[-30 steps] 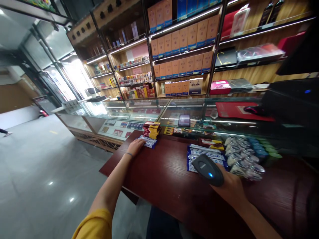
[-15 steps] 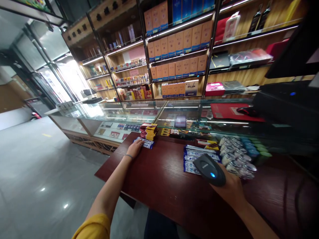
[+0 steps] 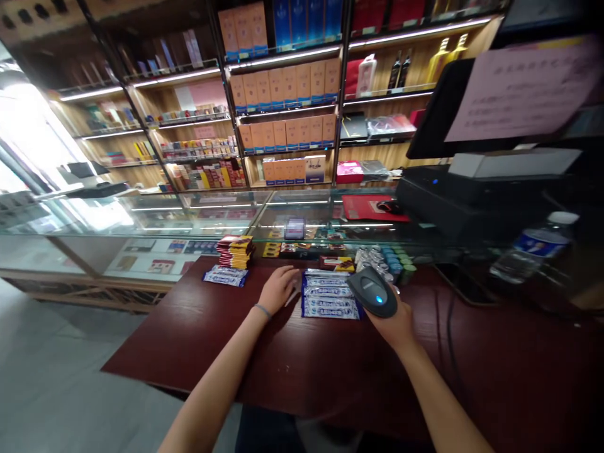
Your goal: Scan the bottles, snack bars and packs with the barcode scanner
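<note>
My right hand [image 3: 395, 321] is wrapped round a dark barcode scanner [image 3: 372, 292] with a blue light glowing on top. The scanner's head hangs over the right end of a row of blue-and-white wrapped packets [image 3: 330, 307] on the table. Just left of that row is my left hand [image 3: 279, 288], empty, its fingers stretched out and slightly blurred. Farther left, more blue-and-white packets [image 3: 225, 275] lie in front of a stack of red-and-yellow packets [image 3: 234, 251]. Behind the row are a red-and-yellow packet [image 3: 337, 262] and clear-wrapped jars [image 3: 372, 261], partly covered by the scanner.
The dark red table [image 3: 212, 340] meets a glass display counter [image 3: 221, 217]. At right stand a water bottle [image 3: 533, 248], a phone [image 3: 465, 283] and a black monitor [image 3: 436, 119] bearing a pink sheet. A cable [image 3: 443, 340] runs across the table. Boxed goods [image 3: 287, 88] fill the shelves behind.
My left hand has let go of the left packets and moved right, towards the row. My right hand still holds the scanner over the row. The view has swung right.
</note>
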`<state>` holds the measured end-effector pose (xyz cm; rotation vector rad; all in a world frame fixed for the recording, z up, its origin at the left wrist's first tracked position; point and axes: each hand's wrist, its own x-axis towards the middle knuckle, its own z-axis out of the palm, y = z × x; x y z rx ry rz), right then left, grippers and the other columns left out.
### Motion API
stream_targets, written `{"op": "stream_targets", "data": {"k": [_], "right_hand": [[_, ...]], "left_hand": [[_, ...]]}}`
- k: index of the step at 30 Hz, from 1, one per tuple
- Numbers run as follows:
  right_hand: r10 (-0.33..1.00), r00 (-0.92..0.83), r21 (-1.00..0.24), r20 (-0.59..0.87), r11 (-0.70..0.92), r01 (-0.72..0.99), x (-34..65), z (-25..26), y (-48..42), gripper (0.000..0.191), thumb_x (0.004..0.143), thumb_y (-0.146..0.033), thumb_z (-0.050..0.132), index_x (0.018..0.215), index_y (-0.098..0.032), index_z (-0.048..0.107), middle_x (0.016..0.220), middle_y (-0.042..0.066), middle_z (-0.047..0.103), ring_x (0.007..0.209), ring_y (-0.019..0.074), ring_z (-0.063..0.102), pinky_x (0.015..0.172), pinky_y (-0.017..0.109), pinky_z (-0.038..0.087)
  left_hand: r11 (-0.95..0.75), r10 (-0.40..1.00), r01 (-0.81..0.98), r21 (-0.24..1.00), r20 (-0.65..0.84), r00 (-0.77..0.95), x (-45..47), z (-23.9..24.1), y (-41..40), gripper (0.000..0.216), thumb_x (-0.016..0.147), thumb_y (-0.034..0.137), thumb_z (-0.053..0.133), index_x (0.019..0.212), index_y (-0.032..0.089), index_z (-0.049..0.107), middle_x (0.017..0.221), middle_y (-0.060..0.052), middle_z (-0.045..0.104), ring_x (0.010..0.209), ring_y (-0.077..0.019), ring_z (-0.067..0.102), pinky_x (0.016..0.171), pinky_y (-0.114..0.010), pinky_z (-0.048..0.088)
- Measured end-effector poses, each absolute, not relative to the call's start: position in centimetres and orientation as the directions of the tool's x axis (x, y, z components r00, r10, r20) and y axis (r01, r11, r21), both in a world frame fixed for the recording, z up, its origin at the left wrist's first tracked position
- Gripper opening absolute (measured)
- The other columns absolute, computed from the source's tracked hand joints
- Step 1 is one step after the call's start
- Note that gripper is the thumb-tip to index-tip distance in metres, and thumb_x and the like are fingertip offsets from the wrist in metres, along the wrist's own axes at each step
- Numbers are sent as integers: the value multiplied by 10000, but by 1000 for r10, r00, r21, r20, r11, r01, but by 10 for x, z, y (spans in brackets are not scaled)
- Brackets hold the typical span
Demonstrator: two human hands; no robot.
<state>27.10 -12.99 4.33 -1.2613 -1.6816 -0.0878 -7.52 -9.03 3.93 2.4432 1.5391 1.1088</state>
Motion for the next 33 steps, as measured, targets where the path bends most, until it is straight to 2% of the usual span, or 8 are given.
{"op": "stream_targets", "data": {"k": [4, 10, 20, 22, 25, 29, 31, 33], "right_hand": [[701, 101, -532, 706, 430, 729, 272, 51, -133, 494, 796, -428, 711, 1223, -193, 630, 835, 80, 792, 747, 274, 780, 650, 324, 601], [714, 176, -599, 678, 397, 696, 269, 53, -136, 469, 801, -445, 705, 1195, -201, 632, 903, 114, 803, 819, 309, 785, 703, 372, 604], [742, 171, -618, 648, 382, 687, 269, 55, -138, 459, 797, -434, 707, 1190, -212, 627, 913, 111, 804, 814, 299, 782, 698, 354, 595], [739, 171, -612, 652, 379, 694, 269, 56, -139, 442, 809, -439, 695, 1181, -209, 627, 901, 113, 801, 805, 303, 781, 686, 355, 590], [732, 165, -594, 661, 377, 710, 269, 55, -139, 456, 810, -442, 695, 1194, -208, 624, 885, 107, 797, 800, 306, 781, 680, 355, 588], [734, 126, -551, 667, 373, 746, 269, 51, -138, 481, 797, -413, 688, 1226, -208, 619, 866, 100, 796, 801, 308, 782, 671, 354, 590], [742, 80, -519, 666, 383, 764, 269, 49, -137, 459, 791, -398, 686, 1211, -223, 626, 842, 81, 793, 773, 297, 781, 643, 337, 581], [750, 29, -476, 661, 389, 789, 268, 48, -137, 438, 785, -380, 683, 1199, -246, 636, 814, 52, 788, 733, 285, 776, 619, 324, 568]], "left_hand": [[-566, 781, 745, 352, 519, 348, -22, 41, -83, 330, 988, 258, 617, 1306, 227, 699, 1320, -128, 673, 1240, -285, 623, 1096, -466, 530], [-555, 797, 784, 277, 448, 405, 16, 37, -76, 353, 947, 260, 685, 1298, 233, 714, 1239, -130, 697, 1158, -304, 638, 1032, -468, 533], [-561, 797, 755, 339, 469, 382, 19, 26, -79, 248, 1007, 242, 588, 1178, 218, 766, 1067, -113, 742, 1033, -256, 664, 955, -403, 544], [-561, 798, 720, 409, 498, 339, 19, 28, -82, 257, 1019, 241, 557, 1155, 214, 774, 1065, -110, 758, 1043, -257, 675, 965, -401, 544], [-478, 849, 627, 616, 507, 149, 12, 35, -86, 275, 1021, 272, 544, 1159, 235, 778, 1115, -93, 781, 1065, -254, 698, 984, -397, 542], [-244, 951, 319, 916, 290, -106, -4, 42, -86, 285, 953, 396, 631, 1099, 224, 805, 1110, -69, 805, 1034, -258, 727, 947, -386, 556], [-158, 977, 113, 981, 172, -129, -12, 45, -85, 359, 903, 470, 680, 1090, 191, 810, 1097, -80, 808, 999, -255, 734, 920, -376, 563], [-108, 986, -38, 993, 102, -133, -18, 46, -83, 439, 846, 521, 735, 1098, 169, 810, 1077, -91, 808, 943, -244, 736, 876, -361, 570]]}}
